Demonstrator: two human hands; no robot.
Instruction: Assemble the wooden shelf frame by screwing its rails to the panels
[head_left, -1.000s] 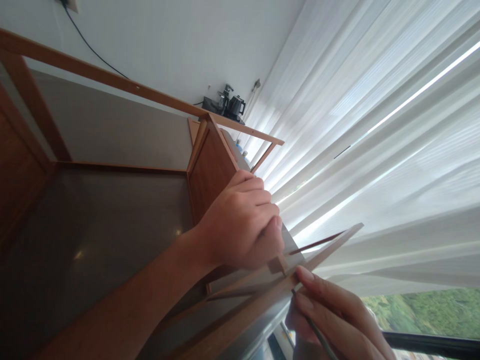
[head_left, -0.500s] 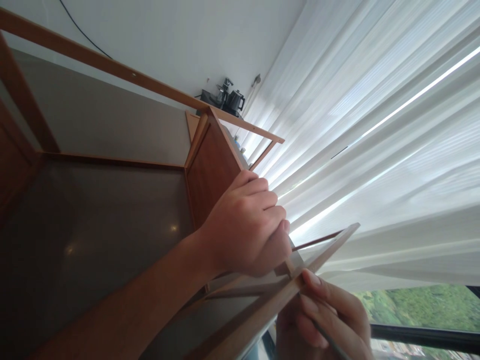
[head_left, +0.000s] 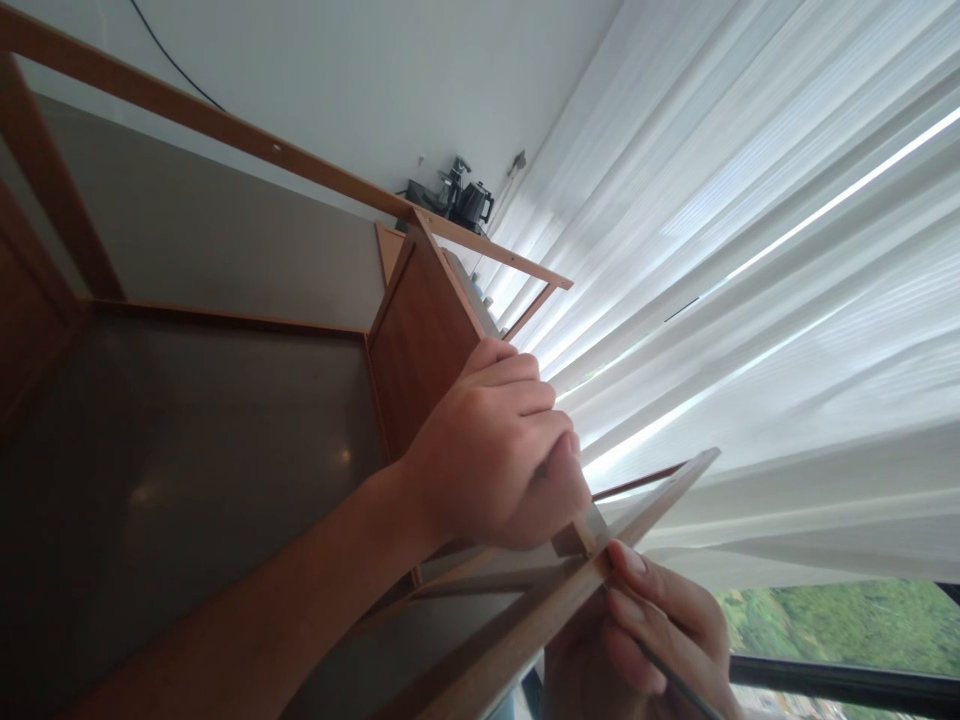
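Observation:
The view is tilted sideways. My left hand [head_left: 495, 455] is closed in a fist, pinching a small wooden piece [head_left: 581, 535] against a thin wooden frame bar [head_left: 570, 600] that runs diagonally to the lower left. My right hand [head_left: 649, 635] sits just under that bar at the bottom right, fingers closed round a thin dark rod-like tool [head_left: 679, 685] whose tip is at the joint. A second slim strip [head_left: 637, 483] sticks out to the right of my left hand.
A wooden cabinet with grey panels [head_left: 225, 420] and brown rails [head_left: 225, 130] fills the left. A black kettle [head_left: 474, 207] stands at its far end. White sheer curtains [head_left: 750, 280] cover the window; green trees [head_left: 840, 625] show at the bottom right.
My right hand has moved up and closer under the frame bar, toward the joint. My left hand has shifted slightly right. The view has drifted a little.

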